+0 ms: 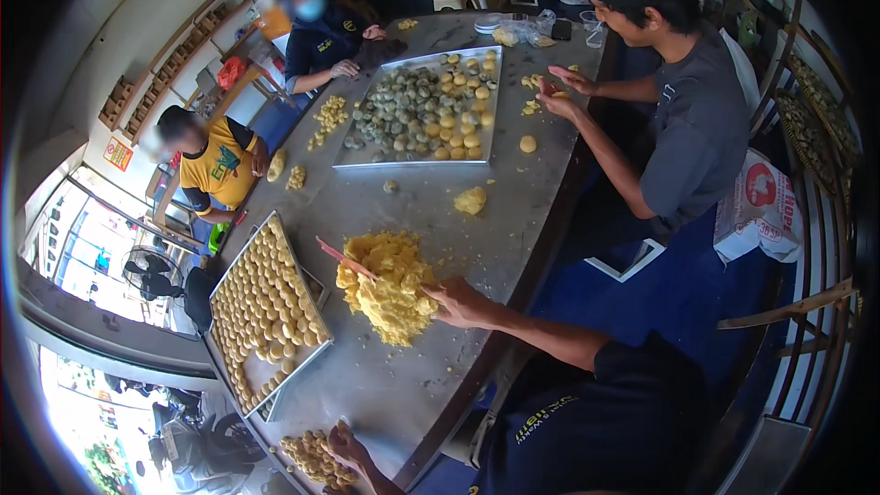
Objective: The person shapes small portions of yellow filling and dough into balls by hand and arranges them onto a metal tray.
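yellow dough [390, 289] sits in one big crumbly heap near the middle of the grey bench [403, 385], with a thin pink scraper [344, 258] stuck into its left side. the right hand [458, 302] rests against the heap's right edge, fingers curled into the dough and pinching at it. the left hand [346, 447] is low at the bench's near edge, touching a small pile of rolled dough balls [312, 458] (whether its fingers hold one i cannot tell). just left of the heap lies a metal tray [266, 312] lined with rows of pale round balls. farther up the bench a second tray [422, 110] carries grey-green and yellow balls, and a small lump of dough [470, 200] lies between it and the heap. other people sit around the bench, one at the right pressing dough between both hands.
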Motion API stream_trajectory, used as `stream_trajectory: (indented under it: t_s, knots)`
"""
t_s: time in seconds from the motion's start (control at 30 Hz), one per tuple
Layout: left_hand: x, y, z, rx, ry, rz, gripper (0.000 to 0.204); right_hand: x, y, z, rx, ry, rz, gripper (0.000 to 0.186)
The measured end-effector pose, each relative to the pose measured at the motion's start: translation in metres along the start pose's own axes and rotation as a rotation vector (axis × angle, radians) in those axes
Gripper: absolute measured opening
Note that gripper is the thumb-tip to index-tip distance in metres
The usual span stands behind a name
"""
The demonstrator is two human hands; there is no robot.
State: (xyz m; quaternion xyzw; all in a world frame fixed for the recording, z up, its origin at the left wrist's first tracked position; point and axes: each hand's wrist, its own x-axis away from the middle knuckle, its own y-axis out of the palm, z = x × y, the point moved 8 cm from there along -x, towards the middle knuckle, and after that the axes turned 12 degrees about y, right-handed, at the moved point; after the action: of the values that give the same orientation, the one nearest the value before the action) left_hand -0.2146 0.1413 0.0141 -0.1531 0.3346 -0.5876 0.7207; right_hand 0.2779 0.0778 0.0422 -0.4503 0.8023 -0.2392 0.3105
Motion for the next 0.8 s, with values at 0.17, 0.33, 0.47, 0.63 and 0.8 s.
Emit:
stream_trajectory:
  t_s: [0.17, 0.33, 0.47, 0.63, 0.8]
  knots:
    - [-0.009, 0.015, 0.031, -0.108, 0.173, -0.02, 0.028, 0.0, 0.009, 0.002, 0.039, 0.037, 0.006, 0.027]
    - [-0.016, 0.017, 0.028, -0.132, 0.163, -0.019, 0.034, -0.008, 0.022, 0.004, 0.191, 0.071, -0.147, 0.017]
    - [-0.026, 0.017, 0.034, -0.129, 0.15, -0.048, 0.036, -0.012, 0.004, 0.003, 0.238, -0.002, -0.077, 0.012]
    - [-0.038, 0.009, 0.037, -0.1, 0.095, 0.043, 0.031, 0.001, 0.005, 0.009, 0.231, -0.011, -0.027, 0.005]
    - [-0.03, 0.002, 0.018, -0.457, 0.351, 0.097, 0.024, 0.026, -0.008, -0.005, 0.08, -0.125, 0.063, 0.005]
